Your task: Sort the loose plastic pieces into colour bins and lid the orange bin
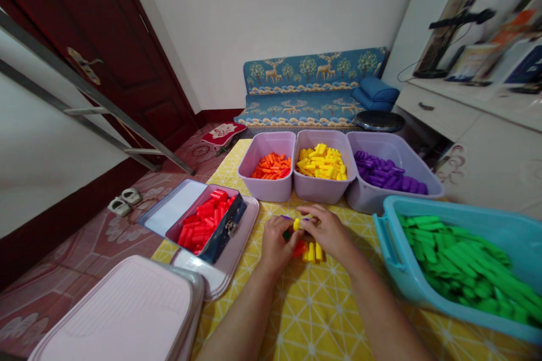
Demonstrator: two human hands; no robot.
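Both hands meet at the middle of the surface (313, 316), which is covered with a yellow patterned cloth. The left hand (275, 242) and the right hand (328, 232) are curled close around a small cluster of pegs (308, 248), mixed yellow, red and what looks like green and purple. One yellow piece sits pinched between the fingertips; the fingers hide how the rest are joined, so whether they are snapped together is hard to tell.

From the hands, three lilac tubs stand at 12 o'clock: orange pegs (271, 166), yellow pegs (320, 162) and purple pegs (387, 176). A blue basin (387, 237) of green pegs (461, 262) lies at 3 o'clock, and a tin of red pegs (204, 220) at 9 o'clock, resting on a pale tray.

The step in hand seems to be assembling or sorting the mixed pieces. The next move likely calls for a firm two-finger pinch on one peg while the other hand steadies the rest.
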